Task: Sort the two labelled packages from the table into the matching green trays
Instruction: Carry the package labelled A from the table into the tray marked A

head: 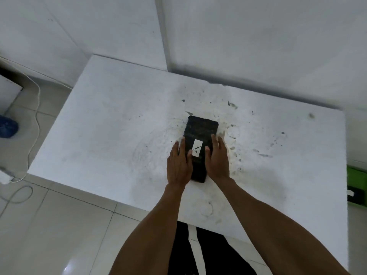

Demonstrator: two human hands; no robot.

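A black rectangular package (200, 132) lies lengthwise on the white table (111, 120), carrying a white label (197, 148) marked "A". My left hand (178, 165) presses against its left long side and my right hand (217, 159) against its right long side, thumbs resting on top. The near half of the package is partly covered by my hands. A green tray (357, 175) shows only as a strip at the right edge, with something dark and a white label inside it. No second package is in view.
White walls stand close behind the table. The tabletop is scuffed and stained around the package. Tiled floor lies to the left, with white cables (35, 116), a white box (9, 90) and a blue object (8, 128).
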